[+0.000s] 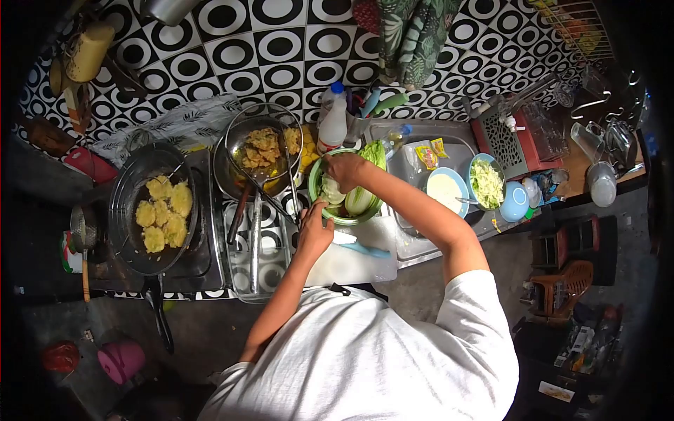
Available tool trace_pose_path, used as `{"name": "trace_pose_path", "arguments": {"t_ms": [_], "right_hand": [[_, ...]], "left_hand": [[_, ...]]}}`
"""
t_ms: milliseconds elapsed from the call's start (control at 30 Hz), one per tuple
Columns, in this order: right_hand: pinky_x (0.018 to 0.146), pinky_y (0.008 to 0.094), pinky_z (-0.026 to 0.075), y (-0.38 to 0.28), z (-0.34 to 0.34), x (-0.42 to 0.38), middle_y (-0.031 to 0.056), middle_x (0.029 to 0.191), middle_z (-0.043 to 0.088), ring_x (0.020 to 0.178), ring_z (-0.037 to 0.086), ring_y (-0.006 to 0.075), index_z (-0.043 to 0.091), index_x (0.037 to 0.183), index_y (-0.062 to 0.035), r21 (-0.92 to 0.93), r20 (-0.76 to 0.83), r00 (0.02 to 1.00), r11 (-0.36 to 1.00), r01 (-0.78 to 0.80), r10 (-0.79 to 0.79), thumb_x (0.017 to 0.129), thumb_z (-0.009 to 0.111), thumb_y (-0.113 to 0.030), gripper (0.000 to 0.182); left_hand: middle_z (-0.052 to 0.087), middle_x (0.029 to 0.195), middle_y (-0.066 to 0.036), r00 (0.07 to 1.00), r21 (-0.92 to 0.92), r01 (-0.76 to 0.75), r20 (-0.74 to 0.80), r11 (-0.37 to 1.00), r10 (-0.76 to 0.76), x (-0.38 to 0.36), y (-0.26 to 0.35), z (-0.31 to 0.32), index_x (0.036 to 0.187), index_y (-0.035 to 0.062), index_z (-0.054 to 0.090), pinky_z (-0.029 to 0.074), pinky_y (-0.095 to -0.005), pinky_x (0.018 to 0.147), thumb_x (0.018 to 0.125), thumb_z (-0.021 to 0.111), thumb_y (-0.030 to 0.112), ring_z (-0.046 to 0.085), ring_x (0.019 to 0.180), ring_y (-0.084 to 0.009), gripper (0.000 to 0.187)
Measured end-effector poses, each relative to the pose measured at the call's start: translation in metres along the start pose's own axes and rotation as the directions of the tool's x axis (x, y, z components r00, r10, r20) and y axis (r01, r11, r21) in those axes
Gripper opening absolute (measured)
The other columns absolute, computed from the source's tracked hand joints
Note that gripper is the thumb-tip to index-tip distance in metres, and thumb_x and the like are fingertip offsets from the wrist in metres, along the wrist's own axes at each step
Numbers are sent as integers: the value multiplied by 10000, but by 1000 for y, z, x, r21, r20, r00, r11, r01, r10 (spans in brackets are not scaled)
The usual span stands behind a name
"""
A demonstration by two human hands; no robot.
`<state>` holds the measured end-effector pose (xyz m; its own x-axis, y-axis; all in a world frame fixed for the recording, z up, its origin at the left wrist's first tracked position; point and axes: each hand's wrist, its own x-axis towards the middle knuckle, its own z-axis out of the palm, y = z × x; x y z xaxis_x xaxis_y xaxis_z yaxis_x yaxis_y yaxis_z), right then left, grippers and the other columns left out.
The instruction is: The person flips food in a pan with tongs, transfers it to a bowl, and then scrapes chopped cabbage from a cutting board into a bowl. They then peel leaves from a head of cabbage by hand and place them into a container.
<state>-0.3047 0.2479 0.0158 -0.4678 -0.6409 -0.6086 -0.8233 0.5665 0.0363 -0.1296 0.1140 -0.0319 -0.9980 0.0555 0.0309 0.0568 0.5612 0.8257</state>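
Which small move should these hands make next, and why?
Probably lift the leafy vegetable from the green bowl onto the white board: the right hand is in the bowl, the left hand is at its rim, and a knife lies on the board.

Matt and glossy finishes before us
We see glossy green plastic in the bowl (pixel 313 188), smooth white plastic-looking board (pixel 351 266), dull dark metal in the frying pan (pixel 133 254), brushed-looking metal in the sink (pixel 406 170), shiny patterned wall tiles (pixel 228 28), and soft, matt, creased cloth in the shirt (pixel 372 358).
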Motion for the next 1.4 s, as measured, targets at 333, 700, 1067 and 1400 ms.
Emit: {"name": "trace_pose_path", "arguments": {"t_ms": [333, 700, 1067, 1400], "right_hand": [[1065, 425, 397, -4, 4, 5, 211, 1431, 389, 1294, 468, 340, 314, 1472, -12, -129, 41, 998, 991, -32, 38, 714, 708, -381, 930], [954, 385, 506, 10, 2, -6, 225, 1330, 523, 1175, 578, 332, 397, 1403, 7, 51, -97, 995, 999, 18, -13, 604, 771, -307, 937], [882, 426, 507, 10, -48, -81, 175, 1203, 547, 1062, 593, 370, 490, 1247, 14, 234, -458, 884, 947, 219, -91, 619, 839, -236, 760], [839, 439, 476, -64, -63, -174, 150, 1040, 517, 1001, 559, 367, 502, 1071, -23, 350, -660, 751, 891, 288, 16, 639, 823, -170, 559]], "left_hand": [[532, 1351, -240, 1000, -17, -25, -1, 1000, 25, 4, -2, 5, 1202, -26, 526, 352, -439, 1059, 810, 654, 67, 500, 1239, -377, 423], [513, 1392, -195, 998, -14, 48, 33, 999, -48, 6, 0, 3, 1276, 43, 513, 366, -440, 1082, 853, 649, 108, 460, 1273, -403, 448], [563, 1240, -176, 958, -265, 36, -264, 964, -109, 5, -8, 10, 1330, 9, 446, 440, -407, 972, 883, 694, 187, 549, 1132, -322, 541], [487, 1409, -112, 946, -951, 308, 310, 30, 92, -9, 38, -30, 1459, 45, 346, 434, -467, 1069, 882, 682, 457, 482, 1313, -270, 784]]}}
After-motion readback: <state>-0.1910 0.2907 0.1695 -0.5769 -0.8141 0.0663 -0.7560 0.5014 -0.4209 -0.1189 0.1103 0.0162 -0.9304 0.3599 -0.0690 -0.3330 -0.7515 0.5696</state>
